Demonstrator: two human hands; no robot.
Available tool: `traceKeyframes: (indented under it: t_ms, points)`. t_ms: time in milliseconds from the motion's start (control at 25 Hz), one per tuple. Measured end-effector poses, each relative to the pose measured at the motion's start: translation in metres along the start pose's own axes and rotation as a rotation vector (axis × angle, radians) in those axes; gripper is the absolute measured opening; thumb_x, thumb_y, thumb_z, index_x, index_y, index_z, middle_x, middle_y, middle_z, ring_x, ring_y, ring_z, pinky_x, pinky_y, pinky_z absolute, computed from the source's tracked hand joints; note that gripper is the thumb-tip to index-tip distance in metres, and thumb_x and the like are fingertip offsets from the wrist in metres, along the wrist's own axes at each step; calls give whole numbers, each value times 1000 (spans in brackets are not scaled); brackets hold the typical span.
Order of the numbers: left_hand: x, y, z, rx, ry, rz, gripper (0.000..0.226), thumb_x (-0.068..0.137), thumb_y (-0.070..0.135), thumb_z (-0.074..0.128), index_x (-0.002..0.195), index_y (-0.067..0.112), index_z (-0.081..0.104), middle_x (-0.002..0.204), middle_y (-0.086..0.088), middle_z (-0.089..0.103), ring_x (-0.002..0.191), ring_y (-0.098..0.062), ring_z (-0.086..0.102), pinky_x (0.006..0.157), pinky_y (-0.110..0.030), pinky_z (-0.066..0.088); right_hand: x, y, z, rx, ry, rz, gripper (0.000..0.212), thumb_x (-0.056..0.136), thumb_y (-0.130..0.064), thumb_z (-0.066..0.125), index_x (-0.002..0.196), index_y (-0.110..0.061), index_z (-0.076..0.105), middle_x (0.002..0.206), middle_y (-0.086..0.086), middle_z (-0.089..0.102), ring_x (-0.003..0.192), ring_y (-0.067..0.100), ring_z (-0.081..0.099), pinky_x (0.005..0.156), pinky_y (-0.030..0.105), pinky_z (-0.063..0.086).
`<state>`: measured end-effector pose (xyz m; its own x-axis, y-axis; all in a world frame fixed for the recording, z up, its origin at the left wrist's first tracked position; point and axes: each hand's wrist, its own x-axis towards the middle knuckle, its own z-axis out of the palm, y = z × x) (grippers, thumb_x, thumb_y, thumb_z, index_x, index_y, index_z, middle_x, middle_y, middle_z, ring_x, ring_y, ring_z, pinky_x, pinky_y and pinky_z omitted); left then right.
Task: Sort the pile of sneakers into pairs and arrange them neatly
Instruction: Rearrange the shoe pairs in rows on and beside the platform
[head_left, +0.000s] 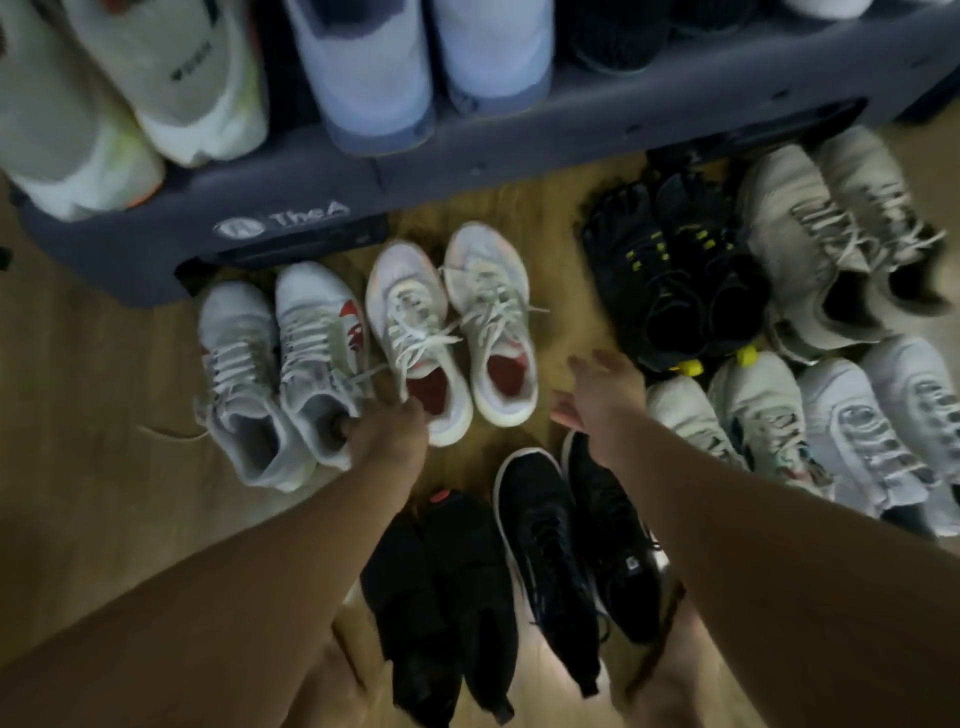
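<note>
Sneakers stand in pairs on the wooden floor. My left hand (387, 434) grips the heel of a white sneaker with a red mark (319, 338), whose mate (236, 364) lies to its left. A cream pair with red insoles (452, 317) stands just right of them. My right hand (602, 389) hovers open over bare floor between the cream pair and a black pair with yellow tabs (675, 275), holding nothing. Two black pairs (550, 540) lie near me, under my arms.
A dark blue shoe rack (519, 140) with several sneakers on it runs along the back. At the right are a grey-white pair (826, 228) and several white sneakers (831, 431). Bare wooden floor (93, 389) lies to the left.
</note>
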<state>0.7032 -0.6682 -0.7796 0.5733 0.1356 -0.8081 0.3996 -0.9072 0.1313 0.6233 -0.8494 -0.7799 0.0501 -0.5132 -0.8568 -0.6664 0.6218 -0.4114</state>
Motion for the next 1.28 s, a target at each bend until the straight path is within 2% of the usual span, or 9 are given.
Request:
traceKeyframes:
  t_ms: [120,240,320,400,480,600,800,1000,1280]
  points:
    - [-18,20,19,-36,505,574,35,89,26,55,120,8,53,117,-20,56,105,-36,56,85,-41,48,43,-36,-67,-274,374,-346,33,83,-26,58,116,-18,60,105,12,67,97,32,65,84,36,50]
    - [-25,79,74,-44,339,795,38,87,21,60,125,14,54,113,-15,59,105,-33,57,86,-36,41,94,-76,-132,-521,451,-440,44,77,-34,52,117,-14,54,118,17,61,113,35,56,96,38,46]
    - [-33,118,119,147,94,859,54,90,29,57,142,25,41,129,-13,51,118,-30,52,95,-35,40,120,-91,-156,-611,295,-327,56,73,-39,57,123,-12,53,116,17,61,105,36,61,83,40,54]
    - [-32,155,155,257,-110,823,62,91,36,57,147,32,32,135,-15,46,121,-31,51,96,-33,42,139,-101,-167,-597,29,-192,50,81,-25,62,128,-8,53,112,15,62,86,30,65,65,30,55]
    - [-27,180,176,293,-205,707,54,89,38,60,139,22,44,130,-14,55,118,-30,54,89,-30,44,157,-99,-171,-653,-75,-208,40,88,-11,59,127,-6,55,114,17,63,78,27,63,59,25,52]
    - [-23,185,183,343,-56,714,33,90,34,63,110,8,60,111,-14,64,105,-31,59,74,-31,40,163,-91,-170,-785,28,-391,36,89,-10,56,125,-7,59,118,18,64,90,31,64,67,25,51]
    - [-19,128,164,323,81,761,20,91,32,59,83,17,48,85,-16,63,91,-37,58,67,-30,31,140,-69,-153,-814,134,-622,39,90,-16,47,127,-12,59,113,22,63,106,42,57,75,29,37]
    - [-8,94,156,381,62,720,32,89,30,60,113,10,57,90,-19,67,92,-36,62,77,-39,48,135,-70,-128,-816,18,-665,43,88,-10,43,127,-20,57,113,18,65,107,40,57,78,28,38]
    - [-25,121,155,531,63,718,48,92,38,53,134,19,38,111,-21,54,101,-40,56,76,-38,43,133,-84,-140,-796,-72,-622,38,96,-33,47,130,-19,55,119,16,65,110,37,61,93,39,50]
